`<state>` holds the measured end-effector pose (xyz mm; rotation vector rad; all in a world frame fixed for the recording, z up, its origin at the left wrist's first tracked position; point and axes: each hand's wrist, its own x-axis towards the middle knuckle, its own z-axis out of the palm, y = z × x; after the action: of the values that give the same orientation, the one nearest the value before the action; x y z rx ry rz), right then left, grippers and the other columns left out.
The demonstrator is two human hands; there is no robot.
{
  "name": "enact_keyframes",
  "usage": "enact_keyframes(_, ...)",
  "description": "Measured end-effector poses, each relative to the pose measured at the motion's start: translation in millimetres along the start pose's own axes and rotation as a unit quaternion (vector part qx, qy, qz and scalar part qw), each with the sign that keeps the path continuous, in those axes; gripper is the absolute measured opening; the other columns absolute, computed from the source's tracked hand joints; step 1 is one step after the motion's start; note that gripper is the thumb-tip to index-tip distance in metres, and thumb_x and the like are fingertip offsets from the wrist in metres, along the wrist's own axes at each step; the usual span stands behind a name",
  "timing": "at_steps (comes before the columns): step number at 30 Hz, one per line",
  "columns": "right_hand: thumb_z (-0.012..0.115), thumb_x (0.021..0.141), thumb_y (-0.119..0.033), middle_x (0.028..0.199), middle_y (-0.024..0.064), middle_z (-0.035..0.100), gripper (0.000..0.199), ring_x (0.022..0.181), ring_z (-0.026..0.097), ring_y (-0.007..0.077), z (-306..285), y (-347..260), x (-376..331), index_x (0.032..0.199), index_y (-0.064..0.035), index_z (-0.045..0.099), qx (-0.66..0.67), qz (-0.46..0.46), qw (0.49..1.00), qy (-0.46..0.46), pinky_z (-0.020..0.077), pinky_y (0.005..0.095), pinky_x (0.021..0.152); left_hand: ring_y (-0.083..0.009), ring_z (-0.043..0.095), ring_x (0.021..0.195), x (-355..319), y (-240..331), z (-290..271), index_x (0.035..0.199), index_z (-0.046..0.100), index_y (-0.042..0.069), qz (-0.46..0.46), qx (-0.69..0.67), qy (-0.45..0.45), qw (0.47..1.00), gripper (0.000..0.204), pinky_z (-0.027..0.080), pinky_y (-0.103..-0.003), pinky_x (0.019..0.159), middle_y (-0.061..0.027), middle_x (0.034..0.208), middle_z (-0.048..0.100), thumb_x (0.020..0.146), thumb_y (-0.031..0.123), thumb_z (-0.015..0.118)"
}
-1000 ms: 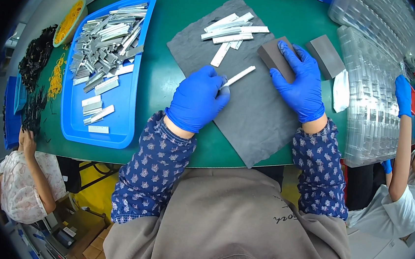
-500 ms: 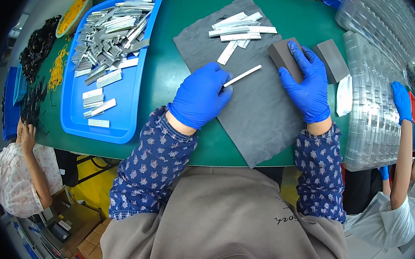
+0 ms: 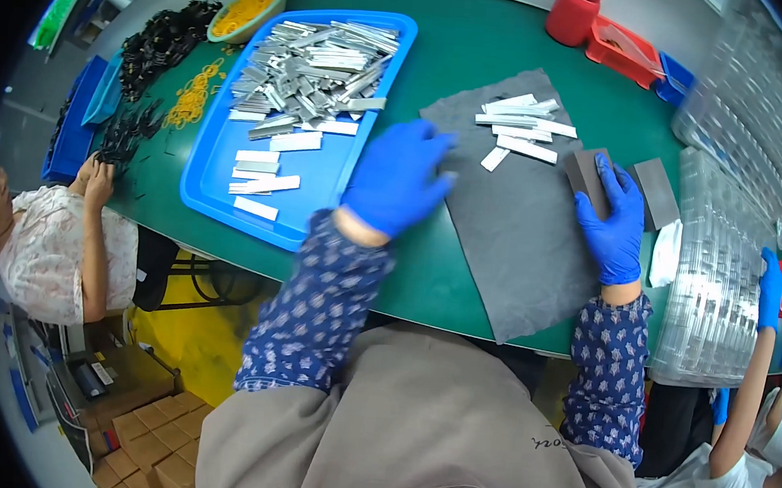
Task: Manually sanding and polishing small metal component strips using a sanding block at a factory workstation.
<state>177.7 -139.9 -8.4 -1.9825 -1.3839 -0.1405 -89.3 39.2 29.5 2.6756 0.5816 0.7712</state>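
Note:
My left hand (image 3: 397, 178), in a blue glove and smeared by motion, is over the right rim of the blue tray (image 3: 225, 222), its fingers apart and nothing seen in them. Many flat silver metal strips (image 3: 318, 70) fill the tray's far part, with several more lying apart nearer me. My right hand (image 3: 612, 228), also gloved in blue, grips a dark grey-brown block (image 3: 585, 172) on the grey mat (image 3: 520, 255). Left of that block, a small pile of pale metal strips (image 3: 524, 124) lies on the mat.
A second grey block (image 3: 657, 193) and a white cloth-like piece (image 3: 665, 254) lie right of my hand. Stacked clear plastic trays (image 3: 711, 291) stand beyond. Far off are a red bottle (image 3: 576, 14) and a red bin (image 3: 623, 52). Co-workers sit on both sides.
My left hand has let go of a metal strip and moved left toward the blue tray. One more strip lies on the mat's pile. The whole view has shifted; my right hand stays on the block.

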Motion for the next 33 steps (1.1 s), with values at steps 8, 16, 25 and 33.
enact_keyframes(8,0.070,0.078,-0.012,0.129,0.0207,0.054,0.058,0.118,0.053,0.0350,-4.9,-5.8,3.2,0.133,-0.0074,0.055,0.017,-0.016,1.000,-0.013,0.0406,0.0405,0.102,-0.0298,0.060,0.103,-94.4,-92.6,-122.5,0.111,0.067,0.012,-0.296,0.073,-0.152,0.940,0.039,0.048,-0.037,0.091,-0.0125,0.107,0.061,0.073,0.005,0.067)
enact_keyframes(16,0.069,0.080,-0.013,0.130,0.0191,0.055,0.056,0.120,0.052,0.0325,-2.5,-1.9,2.5,0.134,-0.0086,0.055,0.020,-0.001,1.000,-0.019,0.0388,0.0387,0.104,-0.0279,0.063,0.089,-118.8,-118.0,-119.7,0.096,0.067,0.006,-0.204,0.021,-0.065,0.977,0.024,0.051,-0.036,0.080,-0.0109,0.093,0.062,0.072,0.007,0.069)
enact_keyframes(25,0.072,0.078,-0.013,0.129,0.0202,0.055,0.057,0.119,0.053,0.0338,-4.7,-7.7,3.2,0.132,-0.0060,0.056,0.021,-0.015,1.000,0.006,0.0406,0.0391,0.102,-0.0195,0.063,0.074,-48.0,-27.0,-91.7,0.095,0.064,0.005,-0.167,-0.067,0.028,0.983,0.016,0.051,-0.030,0.068,-0.0092,0.084,0.063,0.079,0.008,0.066)
enact_keyframes(33,0.075,0.076,-0.017,0.127,0.0204,0.055,0.058,0.116,0.054,0.0351,-2.3,-2.9,4.6,0.130,-0.0062,0.057,0.010,-0.005,1.000,0.029,0.0416,0.0397,0.101,-0.0340,0.055,0.074,25.9,56.9,77.5,0.085,0.057,0.007,0.061,-0.101,-0.009,0.993,0.011,0.046,-0.045,0.066,-0.0137,0.078,0.053,0.080,0.016,0.062)
